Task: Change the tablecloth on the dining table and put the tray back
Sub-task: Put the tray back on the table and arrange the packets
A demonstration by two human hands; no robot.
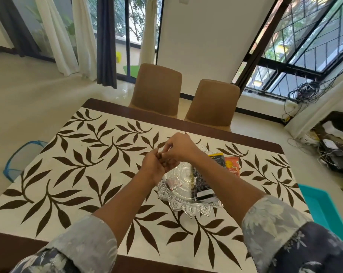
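Observation:
A cream tablecloth [84, 174] with dark brown leaf prints covers the dark wooden dining table [13, 245]. A clear ornate glass tray [188, 205] stands on the cloth right of centre, holding a black packet [203, 184], an orange packet [232, 166] and a small wrapped item [172, 183]. My left hand [157, 166] and my right hand [178, 148] meet just above the tray's far-left side, fingertips touching each other. Whether anything small is pinched between them is too hard to see.
Two brown chairs [157, 89] [212, 103] stand at the table's far edge. A blue-rimmed basket [19, 160] sits on the floor to the left, a teal tub [324, 209] to the right. Tangled cables and boxes [336, 138] lie by the right-hand window.

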